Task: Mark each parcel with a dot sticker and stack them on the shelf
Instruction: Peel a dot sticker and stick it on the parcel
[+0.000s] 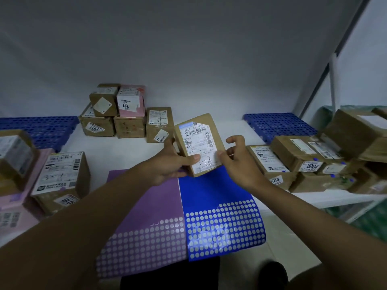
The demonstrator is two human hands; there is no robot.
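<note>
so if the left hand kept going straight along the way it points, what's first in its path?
The left hand already holds the small parcel, thumb on its label, pointing up and away. Past that parcel, the next thing in line looks like the brown box beside the stack at the wall; depth is hard to judge here.

Open shelf top (125, 147) lies between sticker sheets (219, 206) and rear box stack (125, 116); box piles (310, 162) flank the sheets

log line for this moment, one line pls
phase: marking | left hand: holds small parcel | right hand: thumb on its label | below: purple sheet, blue sheet
</note>
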